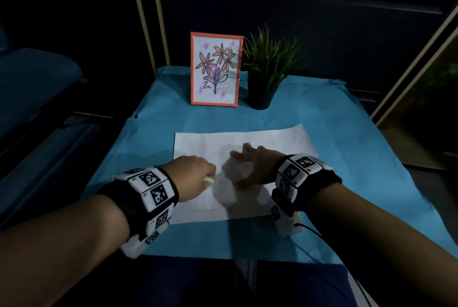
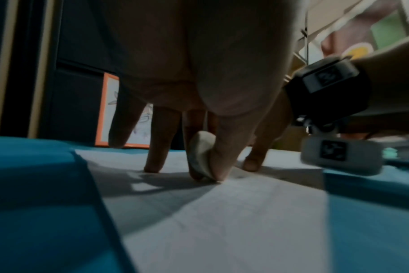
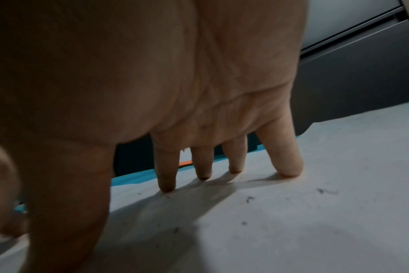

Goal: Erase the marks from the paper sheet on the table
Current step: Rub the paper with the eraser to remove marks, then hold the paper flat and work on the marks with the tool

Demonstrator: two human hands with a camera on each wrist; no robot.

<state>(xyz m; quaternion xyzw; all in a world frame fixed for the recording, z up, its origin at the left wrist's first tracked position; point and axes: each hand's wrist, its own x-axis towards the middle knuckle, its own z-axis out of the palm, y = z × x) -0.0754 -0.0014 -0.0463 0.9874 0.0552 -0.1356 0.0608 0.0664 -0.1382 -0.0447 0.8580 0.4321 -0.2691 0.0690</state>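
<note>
A white paper sheet lies on the blue table cover. My left hand pinches a small white eraser between thumb and fingers, its lower edge pressed on the sheet; the eraser shows clearly in the left wrist view. My right hand is spread flat, its straight fingertips pressing the paper down. Faint dark marks and eraser crumbs lie on the sheet between the hands.
At the back of the table stand an orange-framed flower drawing and a potted green plant. A blue chair is at the left. A cable trails from my right wristband.
</note>
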